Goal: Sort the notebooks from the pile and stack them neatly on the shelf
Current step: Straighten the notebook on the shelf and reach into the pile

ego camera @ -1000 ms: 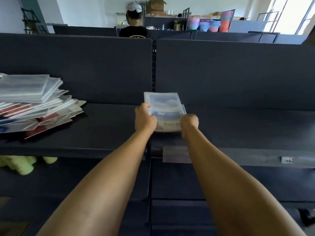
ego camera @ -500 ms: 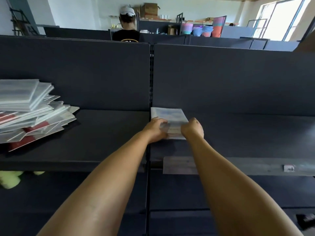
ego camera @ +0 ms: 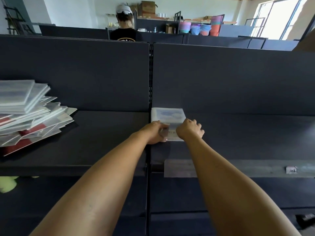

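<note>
The small stack of pale blue plastic-wrapped notebooks point(ego camera: 167, 116) has been pushed back and set down on the dark shelf point(ego camera: 238, 133). It is gripped by the left hand point(ego camera: 156, 132) at the near corner; the right hand point(ego camera: 189, 131) has been loosened and rests open beside it, so release seems near.

Your one head view looks forward and down along both forearms, close over your left hand point(ego camera: 156, 132) and right hand point(ego camera: 189, 131), partitions beyond them.

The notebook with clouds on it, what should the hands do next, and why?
Probably let go and reach left for another one. The notebook already lies flat on the shelf, with the left hand and right hand at its near end, while the pile is messy.
</note>
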Demonstrator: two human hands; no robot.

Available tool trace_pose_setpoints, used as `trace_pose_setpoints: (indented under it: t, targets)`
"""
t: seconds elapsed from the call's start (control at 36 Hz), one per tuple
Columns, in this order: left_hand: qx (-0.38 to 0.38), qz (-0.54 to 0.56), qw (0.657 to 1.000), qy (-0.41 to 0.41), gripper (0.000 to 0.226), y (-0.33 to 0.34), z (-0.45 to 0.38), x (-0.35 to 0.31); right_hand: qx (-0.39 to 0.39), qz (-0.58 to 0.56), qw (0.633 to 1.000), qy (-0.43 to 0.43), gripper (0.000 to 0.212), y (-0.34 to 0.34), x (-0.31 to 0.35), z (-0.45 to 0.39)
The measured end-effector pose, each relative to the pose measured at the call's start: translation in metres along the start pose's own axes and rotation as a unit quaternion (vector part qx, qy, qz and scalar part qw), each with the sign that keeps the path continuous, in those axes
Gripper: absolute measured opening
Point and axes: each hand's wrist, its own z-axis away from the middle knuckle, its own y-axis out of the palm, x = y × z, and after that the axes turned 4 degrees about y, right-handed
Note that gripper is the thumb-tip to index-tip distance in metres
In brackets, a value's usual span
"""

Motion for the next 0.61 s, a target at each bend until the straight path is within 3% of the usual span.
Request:
trace_pose_setpoints:
  t: [0.14,0.22,0.36,0.61]
  targets:
    - [-0.024,-0.056,0.998,-0.032,0.061,-0.006,0.017,0.003,-0.066,0.080,0.991,-0.081,0.048,0.001,0.008,0.005]
    - [-0.078,-0.096,0.991,-0.044,0.049,-0.015,0.033,0.012,-0.064,0.089,0.987,-0.117,0.047,0.001,0.020,0.007]
    - [-0.152,-0.164,0.972,-0.073,0.048,-0.038,0.067,0.037,-0.053,0.088,0.977,-0.188,0.043,0.010,0.055,0.018]
    - [-0.270,-0.266,0.915,-0.137,0.036,-0.115,0.136,0.101,-0.042,0.073,0.940,-0.331,0.044,0.031,0.157,0.075]
